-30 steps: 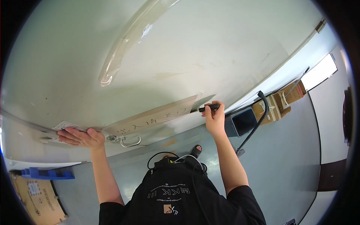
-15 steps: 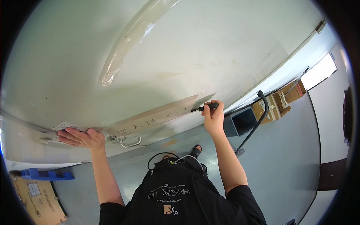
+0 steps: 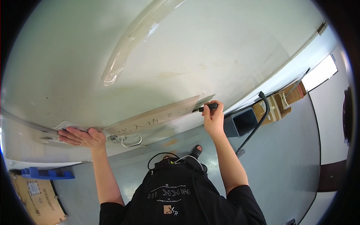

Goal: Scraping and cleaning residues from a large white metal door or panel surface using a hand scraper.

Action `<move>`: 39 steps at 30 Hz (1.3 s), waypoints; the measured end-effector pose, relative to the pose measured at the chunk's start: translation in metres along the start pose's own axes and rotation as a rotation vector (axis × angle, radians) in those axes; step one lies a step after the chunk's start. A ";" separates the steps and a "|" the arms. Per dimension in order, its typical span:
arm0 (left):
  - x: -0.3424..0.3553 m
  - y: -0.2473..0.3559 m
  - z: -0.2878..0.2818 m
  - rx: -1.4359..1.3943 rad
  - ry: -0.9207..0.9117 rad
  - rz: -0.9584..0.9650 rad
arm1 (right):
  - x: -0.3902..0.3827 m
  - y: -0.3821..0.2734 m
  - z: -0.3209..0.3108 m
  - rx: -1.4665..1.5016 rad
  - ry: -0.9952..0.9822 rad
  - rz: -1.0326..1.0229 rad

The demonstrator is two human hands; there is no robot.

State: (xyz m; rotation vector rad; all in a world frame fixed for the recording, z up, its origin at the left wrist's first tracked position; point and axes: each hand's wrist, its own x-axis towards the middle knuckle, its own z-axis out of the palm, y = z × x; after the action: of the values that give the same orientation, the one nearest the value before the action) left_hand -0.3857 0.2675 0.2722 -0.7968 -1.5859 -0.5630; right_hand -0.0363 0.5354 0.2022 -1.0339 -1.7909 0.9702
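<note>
A long beige paper strip (image 3: 157, 113) with dark handwriting is stuck to the pale door (image 3: 240, 41). At its right end, my right hand (image 3: 213, 122) is closed round the black handle of what looks like a scraper (image 3: 209, 107). Its flat, dark, shiny blade lies against the door at the strip's end; its exact edge is hard to make out. My left hand (image 3: 85, 138) rests with fingers stretched on the door, left of the strip, partly over a white printed label (image 3: 66, 125). Between the hands, below the strip, juts a metal door handle (image 3: 131, 142).
A strip of clear tape (image 3: 123, 50) clings to the door higher up. To the right stand a grey bin (image 3: 231, 127), a black bent pole (image 3: 258, 123) and cardboard boxes (image 3: 267, 108). At lower left are a blue plastic piece (image 3: 47, 173) and a flat cardboard box (image 3: 39, 200).
The view has shifted very slightly. Both hands keep their places on the door, and the scraper stays at the strip's right end.
</note>
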 end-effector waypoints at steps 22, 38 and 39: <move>-0.004 -0.003 0.000 0.007 -0.019 -0.009 | 0.002 0.016 0.009 0.103 0.038 0.013; -0.004 -0.001 0.002 -0.020 -0.023 -0.024 | -0.001 0.017 0.008 0.098 0.035 0.044; -0.004 -0.002 0.001 -0.012 -0.023 -0.019 | 0.000 0.011 0.008 0.098 0.031 0.045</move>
State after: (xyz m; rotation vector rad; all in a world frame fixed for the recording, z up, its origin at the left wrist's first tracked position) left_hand -0.3879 0.2659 0.2685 -0.8003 -1.6144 -0.5793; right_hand -0.0402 0.5378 0.1892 -1.0257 -1.6838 1.0532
